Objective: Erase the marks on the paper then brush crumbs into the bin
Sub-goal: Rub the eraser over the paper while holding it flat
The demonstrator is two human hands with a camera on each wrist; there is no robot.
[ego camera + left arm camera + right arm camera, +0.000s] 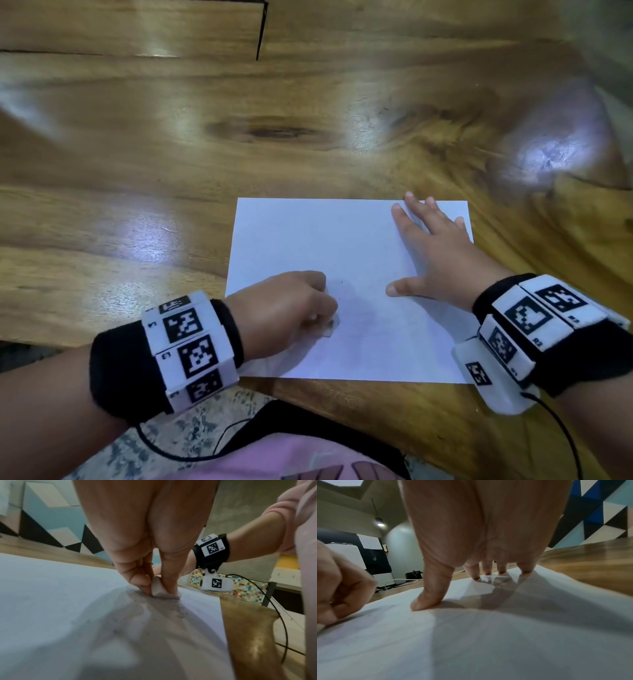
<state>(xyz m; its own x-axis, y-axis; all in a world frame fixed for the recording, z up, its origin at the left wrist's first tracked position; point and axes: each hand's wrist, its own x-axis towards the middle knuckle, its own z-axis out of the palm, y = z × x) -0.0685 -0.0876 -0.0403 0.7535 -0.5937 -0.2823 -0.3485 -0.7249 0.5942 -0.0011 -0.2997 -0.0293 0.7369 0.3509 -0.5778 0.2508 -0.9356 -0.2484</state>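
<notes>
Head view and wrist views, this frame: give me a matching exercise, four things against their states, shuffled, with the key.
Things:
1. eraser
2. left hand
3. right hand
4. paper

States:
A. lies flat on the wooden table
B. fingers spread, pressing the sheet down
C. pinched between fingertips, its end on the sheet
D. curled in a grip near the sheet's near left part

Pairs: 1-C, 2-D, 3-B, 4-A

A glossy wooden counter (171, 164) with strong grain, a dark knot toward the middle and bright glare patches (one large at the far right) carries a single white sheet of paper (308, 240). The paper lies flat near the counter's near edge, its long sides roughly parallel to that edge. Fine grey crumbs (180, 614) speck the sheet.
</notes>
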